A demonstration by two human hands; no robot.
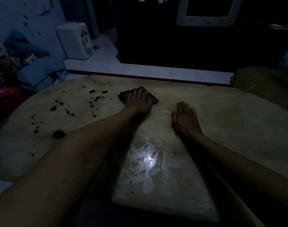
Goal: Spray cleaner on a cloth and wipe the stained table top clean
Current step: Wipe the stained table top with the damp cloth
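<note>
Nearest me the table (213,122) gleams wet, so I judge that patch wiped; dark stains (59,134) remain at left. My left hand (140,100) presses flat on the cloth (152,98) at centre-far, my right hand (184,117) lies flat, empty

A dim room in a home, lived in and a little cluttered. A white water dispenser (75,40) stands on the pale tiled floor (107,66) against a light wall (17,17) marked with dark spots. Beside it lies a heap of clothes and bedding (33,69). A low, stained table top (221,115) sits close to the floor, and a dark cabinet (172,43) fills the far side
</note>
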